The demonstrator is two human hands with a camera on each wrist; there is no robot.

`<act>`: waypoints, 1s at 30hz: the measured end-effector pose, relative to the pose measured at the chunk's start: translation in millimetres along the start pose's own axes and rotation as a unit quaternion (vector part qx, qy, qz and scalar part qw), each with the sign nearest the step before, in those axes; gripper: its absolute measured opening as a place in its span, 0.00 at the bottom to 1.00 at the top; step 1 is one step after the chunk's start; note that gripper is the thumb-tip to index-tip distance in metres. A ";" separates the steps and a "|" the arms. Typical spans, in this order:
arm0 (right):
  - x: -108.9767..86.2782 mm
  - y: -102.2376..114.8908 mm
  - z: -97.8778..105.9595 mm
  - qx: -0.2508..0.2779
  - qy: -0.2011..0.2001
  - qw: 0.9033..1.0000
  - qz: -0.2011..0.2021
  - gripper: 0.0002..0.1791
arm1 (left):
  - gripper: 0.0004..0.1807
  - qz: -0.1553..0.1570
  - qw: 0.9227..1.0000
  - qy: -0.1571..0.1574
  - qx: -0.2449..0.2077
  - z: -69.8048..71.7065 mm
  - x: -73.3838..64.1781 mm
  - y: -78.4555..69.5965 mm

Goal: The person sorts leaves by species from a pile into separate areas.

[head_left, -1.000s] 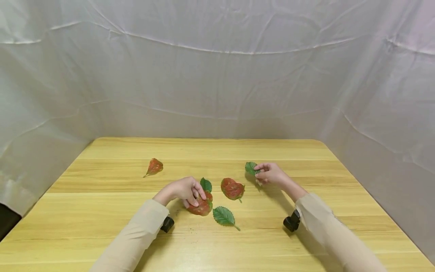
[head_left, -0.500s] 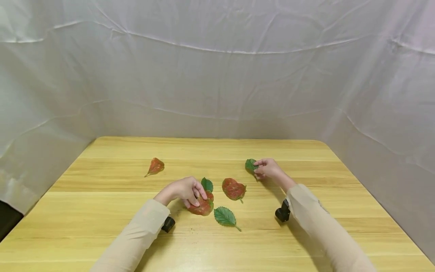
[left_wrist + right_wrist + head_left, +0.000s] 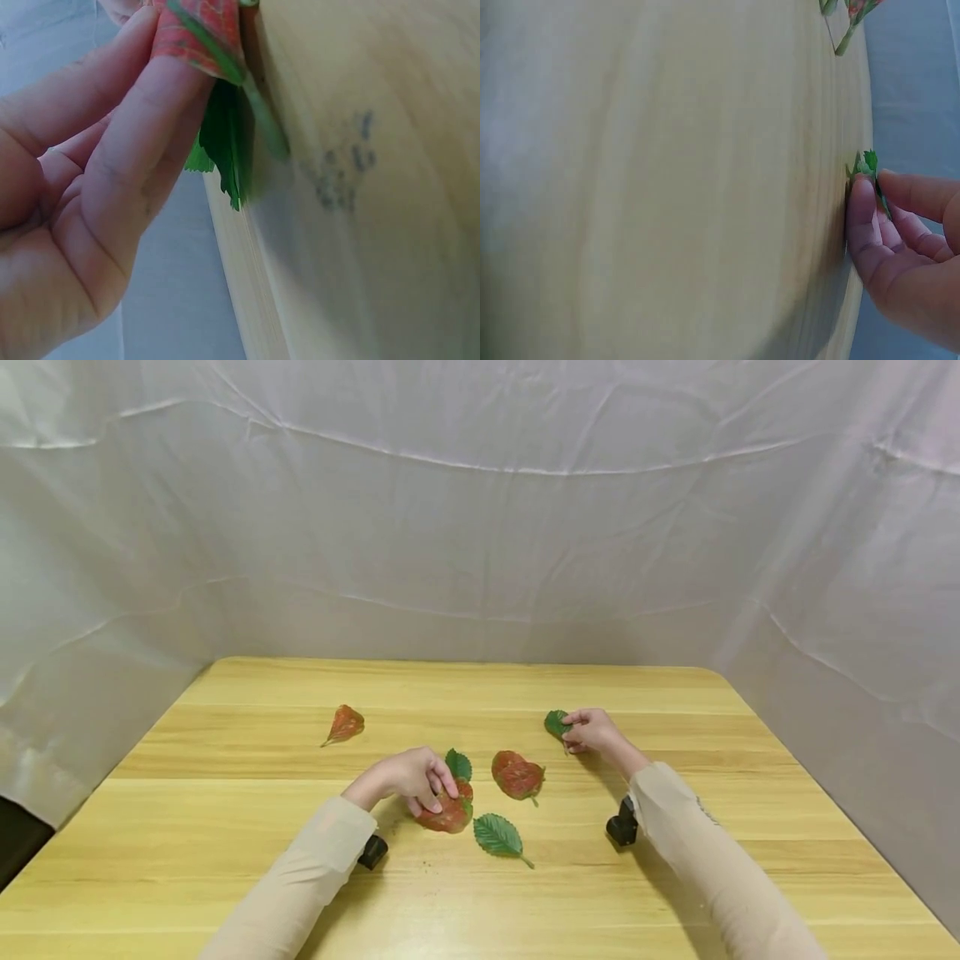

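Seemingly, a two-handed hold is the step: the left hand (image 3: pixel 411 777) pinches a red leaf (image 3: pixel 449 817) near the middle of the table (image 3: pixel 247 852), the right hand (image 3: pixel 594 732) a green leaf (image 3: pixel 555 722) farther back, and shifting either next likely calls for gentleness.

Arms (image 3: pixel 300 870) forward, left grip (image 3: pixel 412 779) and right grip (image 3: pixel 595 732) both pinched.
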State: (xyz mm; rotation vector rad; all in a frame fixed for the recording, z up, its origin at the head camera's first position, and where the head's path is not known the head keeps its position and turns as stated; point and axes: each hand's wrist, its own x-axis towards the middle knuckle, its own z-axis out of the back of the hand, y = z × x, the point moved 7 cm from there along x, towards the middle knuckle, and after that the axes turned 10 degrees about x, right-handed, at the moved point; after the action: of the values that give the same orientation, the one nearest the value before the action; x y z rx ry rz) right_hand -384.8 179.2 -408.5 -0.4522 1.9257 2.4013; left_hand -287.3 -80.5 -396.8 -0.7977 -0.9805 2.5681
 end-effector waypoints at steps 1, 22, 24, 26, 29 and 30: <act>0.0 0.1 0.1 0.003 0.000 1.000 0.001 0.18 | 0.11 0.000 1.000 0.000 0.000 0.3 0.1 -0.2; -25.0 11.8 7.9 -0.082 -0.042 0.995 0.041 0.17 | 0.10 -0.018 1.000 0.011 -0.005 -0.2 -3.5 -3.7; -30.2 14.5 6.9 -0.092 -0.045 0.993 0.053 0.15 | 0.10 -0.020 1.000 0.013 -0.007 -0.4 -3.9 -3.9; -35.5 17.1 4.6 -0.095 -0.041 0.992 0.067 0.13 | 0.10 -0.022 1.000 0.014 -0.008 -0.4 -4.2 -4.0; -42.8 20.2 1.6 -0.089 -0.037 0.992 0.083 0.10 | 0.10 -0.024 1.000 0.013 -0.007 -0.1 -4.5 -3.9; -45.2 21.3 0.5 -0.090 -0.032 0.992 0.089 0.10 | 0.10 -0.025 1.000 0.013 -0.006 0.0 -4.6 -3.8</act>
State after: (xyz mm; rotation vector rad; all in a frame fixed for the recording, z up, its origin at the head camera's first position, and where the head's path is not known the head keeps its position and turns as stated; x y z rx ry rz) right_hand -346.0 181.7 -377.2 -0.2129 1.8030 2.6766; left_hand -283.4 -79.7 -392.4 -0.7967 -0.9969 2.5052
